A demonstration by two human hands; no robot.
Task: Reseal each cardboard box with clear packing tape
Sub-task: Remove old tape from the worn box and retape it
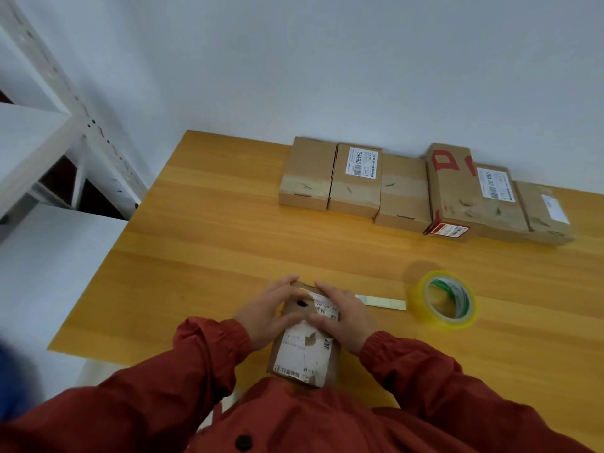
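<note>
1. Lower centre: the left hand [266, 310] curls round the left side and far corner of a small box [305, 351], thumb on top.
2. The box sits between both hands on the table [212, 240], its long axis running from the person toward the wall.
3. The right hand [348, 318] clasps its right side likewise.
4. A tape strip [382, 302] runs crosswise from under that hand rightward to the tape roll [416, 295], so the right hand is probably nearer for the next pull.
5. Upper right: a row of boxes [405, 191].

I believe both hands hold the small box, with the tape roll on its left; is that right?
Not quite: the head view shows the tape roll to the right of the small box; the left hand and right hand do hold it.
</note>
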